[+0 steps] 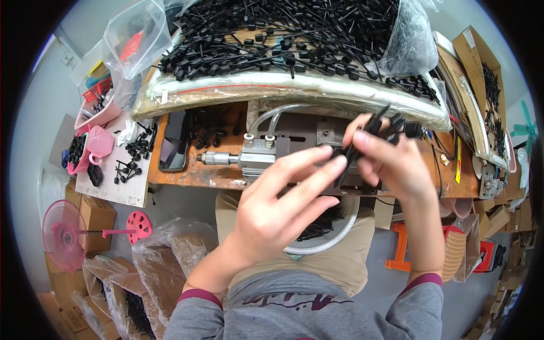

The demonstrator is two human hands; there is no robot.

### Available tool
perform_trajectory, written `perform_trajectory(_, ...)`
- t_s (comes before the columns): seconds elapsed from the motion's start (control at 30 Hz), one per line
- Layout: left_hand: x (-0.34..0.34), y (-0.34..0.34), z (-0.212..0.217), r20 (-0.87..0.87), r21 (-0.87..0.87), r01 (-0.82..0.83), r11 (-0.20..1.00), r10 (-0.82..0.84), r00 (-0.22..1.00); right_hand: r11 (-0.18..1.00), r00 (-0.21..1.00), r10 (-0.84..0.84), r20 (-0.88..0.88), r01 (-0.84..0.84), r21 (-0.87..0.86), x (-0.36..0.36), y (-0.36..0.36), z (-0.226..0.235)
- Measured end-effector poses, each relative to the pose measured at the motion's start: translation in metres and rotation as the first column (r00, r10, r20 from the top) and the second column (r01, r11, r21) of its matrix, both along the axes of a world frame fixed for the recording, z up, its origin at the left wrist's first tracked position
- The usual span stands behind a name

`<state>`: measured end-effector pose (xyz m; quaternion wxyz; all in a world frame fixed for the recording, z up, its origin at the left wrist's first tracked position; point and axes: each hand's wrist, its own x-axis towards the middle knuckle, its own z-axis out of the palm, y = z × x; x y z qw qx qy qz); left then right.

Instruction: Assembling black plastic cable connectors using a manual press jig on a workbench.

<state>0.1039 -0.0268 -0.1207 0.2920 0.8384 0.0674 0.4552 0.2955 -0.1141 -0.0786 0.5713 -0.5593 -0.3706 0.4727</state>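
Note:
My right hand (pixel 394 161) is closed around several black plastic rods with knobbed ends (pixel 371 127), in front of the bench's edge. They stick out above and below the thumb and fingers. My left hand (pixel 277 198) reaches in from the left, fingers stretched out and thumb apart. Its fingertips are at the lower part of the bunch, and the contact is partly hidden. Behind the hands is a metal pneumatic clamp (pixel 258 161) with clear hoses. Below them, a round white basin (pixel 352 221) with thin black pieces rests on my lap.
A large heap of black knobbed rods (pixel 272 54) covers the raised padded tray (pixel 226 93). A dark smartphone (pixel 173 141) lies on the wooden bench (pixel 198 179). Left are pink containers (pixel 100 141) and a pink fan (pixel 65 234); right, an orange stool frame (pixel 400 249).

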Motion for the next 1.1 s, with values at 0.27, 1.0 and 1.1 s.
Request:
perform_trajectory(0.27, -0.001, -0.013, -0.024, -0.116, -0.114, 0.151, 0.982, -0.164, 0.98, 0.997, 0.978, -0.076, -0.195, 0.069, -0.041, -0.01, -0.032, -0.05)
perform_trajectory(1.0, -0.003, -0.011, -0.043, -0.13, -0.316, 0.299, 0.901, -0.353, 0.927, 0.999, 0.866, -0.036, -0.499, 0.032, -0.017, -0.026, -0.056, -0.075)
perform_trajectory(1.1, 0.0, -0.014, -0.04, -0.142, -0.216, 0.122, 0.969, -0.155, 0.978, 0.983, 0.906, -0.177, -0.384, 0.18, -0.027, -0.025, -0.064, -0.075)
